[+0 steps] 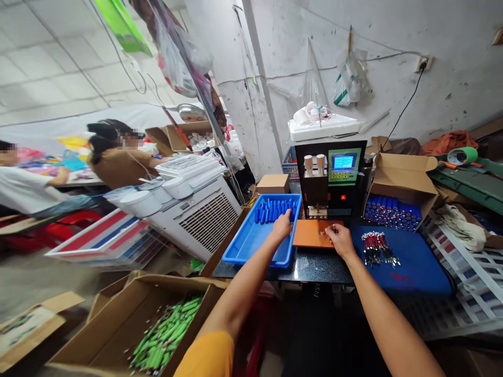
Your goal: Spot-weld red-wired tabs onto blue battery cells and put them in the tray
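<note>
My left hand (283, 226) reaches over the right rim of a blue plastic tray (245, 243). Its index finger points at the right end of a row of blue cylindrical battery cells (273, 210); the other fingers are partly hidden, so any grip is unclear. Over an orange board (304, 233), my right hand (340, 240) is closed in a pinch on what looks like a thin wire lead (323, 236). Behind the board stands a black spot-welding machine (333, 180) with a lit screen. A bundle of red and black wire leads (377, 249) lies on a blue mat (418, 272).
An open carton (404, 175) of blue cells stands behind the mat. Lower left, a cardboard box (106, 335) holds green wrapped packs (167, 332). A white air cooler (208, 220) stands left of the tray. Two people sit at work further left. A white crate (467, 277) is at right.
</note>
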`<control>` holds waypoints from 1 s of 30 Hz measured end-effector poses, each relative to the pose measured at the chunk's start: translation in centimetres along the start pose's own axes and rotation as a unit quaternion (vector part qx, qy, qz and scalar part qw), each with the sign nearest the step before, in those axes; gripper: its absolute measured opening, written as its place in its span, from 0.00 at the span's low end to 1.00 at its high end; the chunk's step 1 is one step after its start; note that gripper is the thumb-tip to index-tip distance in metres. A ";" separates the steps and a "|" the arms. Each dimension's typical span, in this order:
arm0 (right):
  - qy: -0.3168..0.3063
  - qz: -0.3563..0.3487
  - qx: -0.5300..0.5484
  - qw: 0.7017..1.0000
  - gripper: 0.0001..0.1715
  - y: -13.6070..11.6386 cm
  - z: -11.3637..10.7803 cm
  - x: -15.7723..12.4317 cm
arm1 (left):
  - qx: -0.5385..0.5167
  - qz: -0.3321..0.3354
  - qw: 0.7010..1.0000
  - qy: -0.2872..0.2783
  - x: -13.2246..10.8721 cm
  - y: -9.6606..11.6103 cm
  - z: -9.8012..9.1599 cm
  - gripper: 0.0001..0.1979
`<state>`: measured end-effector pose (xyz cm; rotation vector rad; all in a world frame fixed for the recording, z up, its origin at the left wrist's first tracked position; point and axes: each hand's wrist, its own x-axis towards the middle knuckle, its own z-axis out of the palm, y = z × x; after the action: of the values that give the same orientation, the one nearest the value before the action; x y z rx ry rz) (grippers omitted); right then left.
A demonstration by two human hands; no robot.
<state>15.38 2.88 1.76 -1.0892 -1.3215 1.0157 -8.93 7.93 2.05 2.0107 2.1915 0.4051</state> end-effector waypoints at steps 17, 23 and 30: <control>0.017 -0.021 -0.009 1.000 0.14 0.8 -0.3 0.0 | -0.018 0.012 0.998 0.063 -5.3 -1.6 -1.5 0.12; 0.014 -0.022 -0.018 1.000 0.13 0.9 -0.4 0.1 | -0.203 0.082 0.966 0.136 -6.4 2.3 -3.1 0.13; 0.021 -0.026 -0.034 0.999 0.12 0.7 -0.3 0.0 | -0.330 0.094 0.938 0.041 -6.1 7.1 -0.4 0.13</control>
<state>15.74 3.07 1.06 -1.1159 -1.3524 0.9091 -1.65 2.33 4.02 1.8211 1.5820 1.0948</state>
